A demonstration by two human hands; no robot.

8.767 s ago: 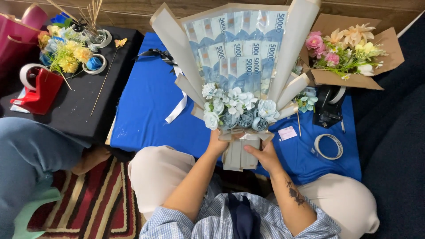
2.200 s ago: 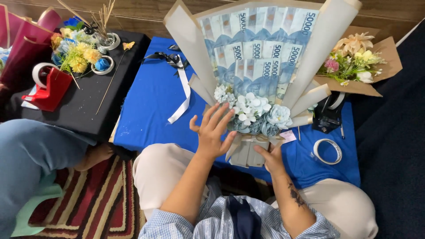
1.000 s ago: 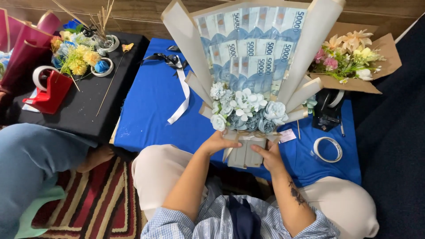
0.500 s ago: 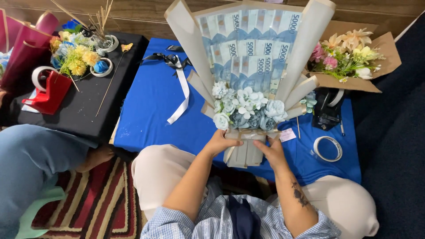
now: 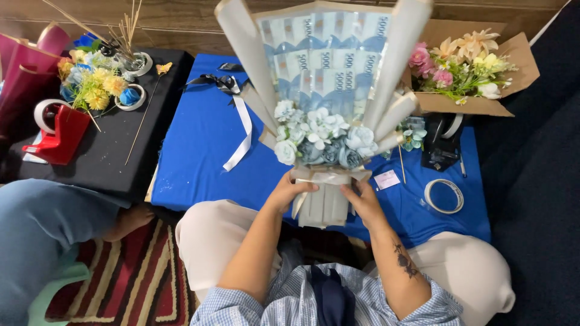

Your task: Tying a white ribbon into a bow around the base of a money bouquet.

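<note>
Floor-level workspace seen from above: dark carpet at right, striped red rug at lower left, wood-panelled wall along top edge. Blue cloth-covered low table at centre, black low table beside it at left. Large bouquet held upright over blue table: fanned banknotes at back, cream paper cones at both sides, pale blue and white flowers in front, cream-wrapped stem below. Left hand closed around left side of stem wrap just under ribbon band; right hand closed around right side, fingers curled on wrap. Cardboard box of pink and yellow flowers at upper right. Red tape dispenser and cluster of yellow and blue flowers on black table. White ribbon lying loose on blue cloth; tape roll near right edge; small card just beside stem
</note>
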